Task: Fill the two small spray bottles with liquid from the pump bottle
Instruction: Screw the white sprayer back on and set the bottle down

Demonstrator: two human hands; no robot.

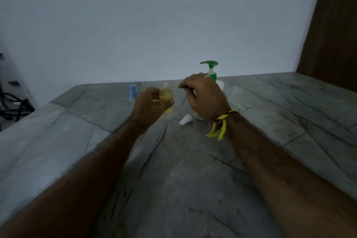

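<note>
My left hand point(149, 103) grips a small clear spray bottle point(166, 97) with yellowish liquid inside; its threaded neck is uncapped and points up. My right hand point(203, 95) hovers just right of that bottle with fingers curled; I cannot tell whether it holds anything. Behind my right hand stands the pump bottle point(211, 71) with a green pump head, its body mostly hidden. A second small spray bottle point(133, 92) with a blue cap stands upright to the left. A white spray cap point(185, 119) lies on its side on the countertop below my right hand.
The grey veined stone countertop point(173, 170) runs to a pale wall behind. A brown wooden panel point(332, 25) stands at the far right. Dark cables point(13, 102) hang beyond the counter's left edge.
</note>
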